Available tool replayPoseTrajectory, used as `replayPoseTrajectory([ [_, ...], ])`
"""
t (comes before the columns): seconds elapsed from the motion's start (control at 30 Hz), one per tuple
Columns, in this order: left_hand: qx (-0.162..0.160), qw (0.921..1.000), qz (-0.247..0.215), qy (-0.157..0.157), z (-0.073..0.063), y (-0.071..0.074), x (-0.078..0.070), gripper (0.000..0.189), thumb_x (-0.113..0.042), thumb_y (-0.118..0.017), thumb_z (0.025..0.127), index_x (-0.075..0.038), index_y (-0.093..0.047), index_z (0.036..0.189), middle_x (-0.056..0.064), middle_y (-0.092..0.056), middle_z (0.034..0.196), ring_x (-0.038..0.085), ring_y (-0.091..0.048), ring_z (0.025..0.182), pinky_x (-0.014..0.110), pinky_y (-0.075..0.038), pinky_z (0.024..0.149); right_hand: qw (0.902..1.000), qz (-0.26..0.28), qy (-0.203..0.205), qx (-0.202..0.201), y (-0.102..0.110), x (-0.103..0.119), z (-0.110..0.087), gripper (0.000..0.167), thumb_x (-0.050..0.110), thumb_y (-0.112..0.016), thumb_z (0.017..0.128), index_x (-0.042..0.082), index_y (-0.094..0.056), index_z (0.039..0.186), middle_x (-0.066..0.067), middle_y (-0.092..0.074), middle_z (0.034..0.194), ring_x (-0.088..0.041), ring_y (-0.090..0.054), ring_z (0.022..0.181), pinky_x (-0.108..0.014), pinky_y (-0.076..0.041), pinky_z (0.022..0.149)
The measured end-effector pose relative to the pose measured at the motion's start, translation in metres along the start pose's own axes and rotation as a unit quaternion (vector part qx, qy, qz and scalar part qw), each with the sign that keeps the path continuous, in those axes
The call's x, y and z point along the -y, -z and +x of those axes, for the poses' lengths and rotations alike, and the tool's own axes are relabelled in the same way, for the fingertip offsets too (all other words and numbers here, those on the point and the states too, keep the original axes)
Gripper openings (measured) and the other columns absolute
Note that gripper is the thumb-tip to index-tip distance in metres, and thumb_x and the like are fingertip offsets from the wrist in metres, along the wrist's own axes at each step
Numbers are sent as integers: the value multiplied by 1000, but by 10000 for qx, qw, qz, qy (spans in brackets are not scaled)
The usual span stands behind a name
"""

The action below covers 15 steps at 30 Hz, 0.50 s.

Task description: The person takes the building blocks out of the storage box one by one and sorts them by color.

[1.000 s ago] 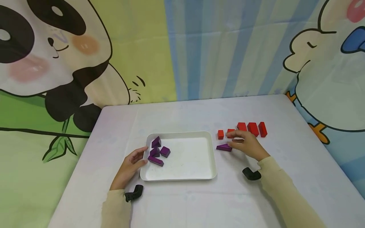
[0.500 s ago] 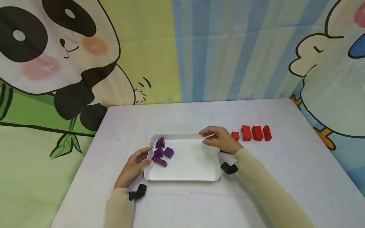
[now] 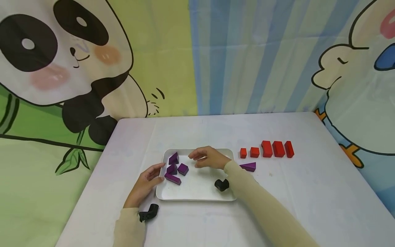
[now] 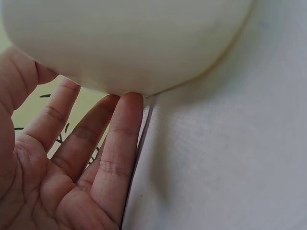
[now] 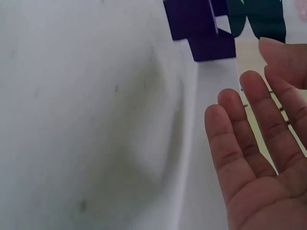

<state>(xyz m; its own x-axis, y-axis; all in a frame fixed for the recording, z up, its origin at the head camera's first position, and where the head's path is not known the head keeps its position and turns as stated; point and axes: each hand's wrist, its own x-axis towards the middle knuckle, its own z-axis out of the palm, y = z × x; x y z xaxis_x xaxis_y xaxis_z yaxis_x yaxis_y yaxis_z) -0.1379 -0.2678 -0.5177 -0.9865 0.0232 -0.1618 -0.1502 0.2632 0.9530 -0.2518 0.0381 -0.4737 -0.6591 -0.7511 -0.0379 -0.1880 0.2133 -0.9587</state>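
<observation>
Along the left rim of the white tray, my left hand touches the edge with thumb and fingertips. The left wrist view has its fairly straight fingers against the tray's outer wall. My right hand hovers over the tray, fingers extended and holding nothing. To its left, inside the tray, lie several purple blocks: a cube, a long bar and triangular ones. In the right wrist view, purple blocks appear beyond the open right hand.
A purple wedge block lies on the table right of the tray. Behind it stands a row of red blocks of differing sizes. Black wrist cameras stick out below the hands. A cartoon curtain backs the white-covered table.
My right hand has moved left from beside the red blocks and purple wedge to above the tray. The left hand stays at the tray's left edge. The head view has shifted slightly.
</observation>
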Motion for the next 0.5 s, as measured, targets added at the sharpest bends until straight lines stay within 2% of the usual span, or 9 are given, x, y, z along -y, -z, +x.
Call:
replayPoseTrajectory([
  [0.17,5,9999,-111,-32,1,1,2,59,-3,-72,98,-5,-58,155,18,-53,161,37,-48,150,15,-42,103,9994,-287,-141,145,-18,-1,16,43,-10,-75,94,-7,-68,136,-21,-67,143,-36,-64,133,-35,-52,111],
  [0.37,-53,10000,-62,-48,0,-1,3,58,-3,-72,97,-5,-59,154,17,-55,160,37,-50,149,23,-42,109,9959,-867,-162,177,-34,-1,26,48,-16,-76,88,-4,-72,134,-17,-71,138,-26,-69,124,-28,-55,102],
  [0.5,-73,9999,-18,-110,0,-2,4,58,-4,-72,97,-4,-59,153,19,-55,159,38,-50,148,24,-43,109,9941,-1062,-237,-2,-38,-3,28,42,-14,-79,89,-1,-76,129,-13,-75,129,-19,-70,114,-24,-56,96],
])
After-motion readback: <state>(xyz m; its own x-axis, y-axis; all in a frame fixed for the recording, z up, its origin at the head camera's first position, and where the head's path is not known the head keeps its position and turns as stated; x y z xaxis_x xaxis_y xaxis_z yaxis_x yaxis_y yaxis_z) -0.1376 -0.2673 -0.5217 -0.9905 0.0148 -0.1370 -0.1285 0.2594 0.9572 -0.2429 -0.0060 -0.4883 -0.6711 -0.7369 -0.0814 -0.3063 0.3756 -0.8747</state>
